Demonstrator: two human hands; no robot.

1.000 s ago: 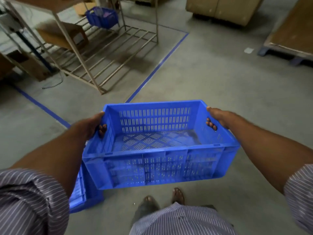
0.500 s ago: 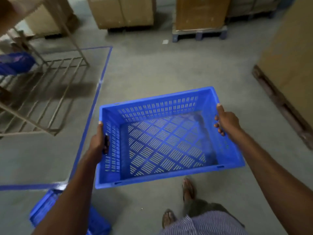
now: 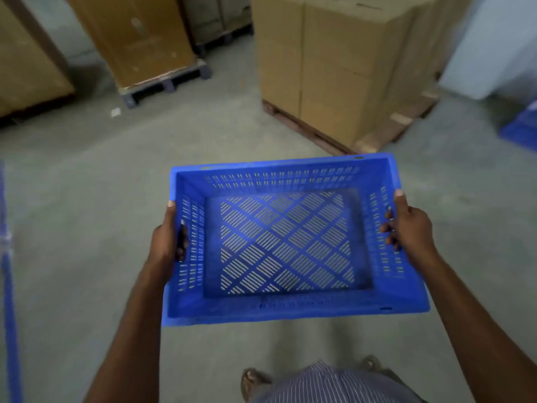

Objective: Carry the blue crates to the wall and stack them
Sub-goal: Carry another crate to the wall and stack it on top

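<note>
An empty blue slotted crate (image 3: 286,242) hangs level at waist height above the grey floor, seen from above. My left hand (image 3: 167,238) grips the handle slot in its left short wall, fingers hooked inside. On the right short wall my right hand (image 3: 408,228) holds the matching slot, thumb along the rim. More blue plastic, blurred and maybe another crate (image 3: 521,128), shows at the far right edge near a pale wall (image 3: 494,45).
A tall stack of cardboard boxes on a wooden pallet (image 3: 334,68) stands just ahead to the right. Another boxed pallet (image 3: 139,39) sits ahead left, with more cartons (image 3: 26,68) at far left. Blue floor tape (image 3: 10,286) runs along the left edge. My feet show below.
The view has swung right while I carry the crate: the metal rack and the floor crate have left the frame, and the cardboard pallets and pale wall have come closer.
</note>
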